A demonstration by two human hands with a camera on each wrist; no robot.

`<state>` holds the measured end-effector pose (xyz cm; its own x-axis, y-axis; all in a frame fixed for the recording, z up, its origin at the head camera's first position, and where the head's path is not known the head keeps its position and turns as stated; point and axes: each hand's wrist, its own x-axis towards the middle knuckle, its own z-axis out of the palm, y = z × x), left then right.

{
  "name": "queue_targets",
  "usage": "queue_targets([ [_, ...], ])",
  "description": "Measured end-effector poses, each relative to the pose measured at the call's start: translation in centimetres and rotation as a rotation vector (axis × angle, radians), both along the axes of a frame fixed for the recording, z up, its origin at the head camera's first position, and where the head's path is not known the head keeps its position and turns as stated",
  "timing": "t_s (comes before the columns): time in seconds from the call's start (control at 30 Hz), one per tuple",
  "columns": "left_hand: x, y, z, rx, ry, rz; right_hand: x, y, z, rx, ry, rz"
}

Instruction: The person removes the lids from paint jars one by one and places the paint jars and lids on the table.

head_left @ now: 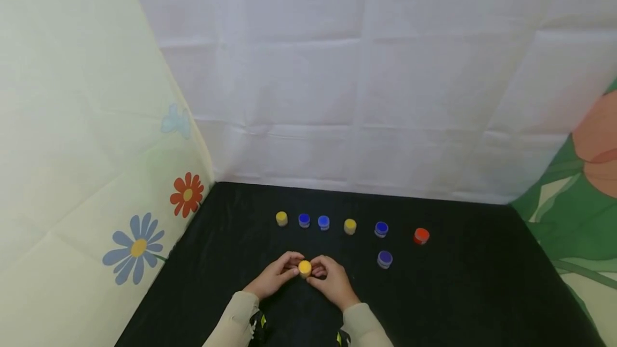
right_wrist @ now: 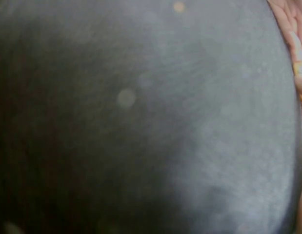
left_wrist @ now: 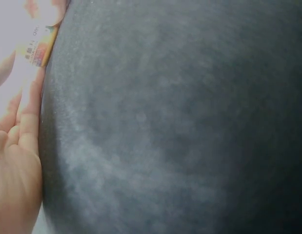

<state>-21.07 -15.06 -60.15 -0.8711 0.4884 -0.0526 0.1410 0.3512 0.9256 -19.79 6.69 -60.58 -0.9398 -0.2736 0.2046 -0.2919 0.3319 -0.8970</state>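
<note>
A small jar with a yellow lid (head_left: 305, 268) is between my two hands, close over the black cloth. My left hand (head_left: 276, 276) holds it from the left with thumb and fingertips. On the opposite side, my right hand (head_left: 334, 281) grips it with its thumb in front and fingers behind. The left wrist view shows the jar's printed label (left_wrist: 37, 51) between the fingertips. At the right edge of the right wrist view, only a sliver of the jar (right_wrist: 300, 68) and some fingers appear.
Beyond the hands stands a row of similar jars: yellow (head_left: 281, 219), dark blue (head_left: 304, 220), lighter blue (head_left: 323, 223), yellow (head_left: 350, 226), dark blue (head_left: 381, 229) and red (head_left: 421, 236). Another blue-purple jar (head_left: 384, 259) stands nearer, right of the hands. White cloth (head_left: 299, 84) hangs behind.
</note>
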Motion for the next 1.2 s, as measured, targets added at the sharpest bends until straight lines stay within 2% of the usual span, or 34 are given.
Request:
queue_targets([
  [0.2, 0.06, 0.12, 0.09, -0.009, 0.048, -0.031, 0.08, 0.08, 0.01, 0.01, 0.008, -0.006],
  [0.5, -0.12, 0.24, 0.06, -0.001, -0.012, 0.001, 0.07, 0.17, 0.29, 0.002, -0.025, 0.003],
  [0.87, 0.07, -0.11, -0.08, 0.009, 0.02, -0.029, 0.17, 0.0, 0.33, 0.016, -0.031, 0.011],
  [1.2, 0.09, 0.08, -0.32, 0.011, 0.008, -0.005, 0.26, 0.1, 0.35, 0.012, -0.018, 0.007],
])
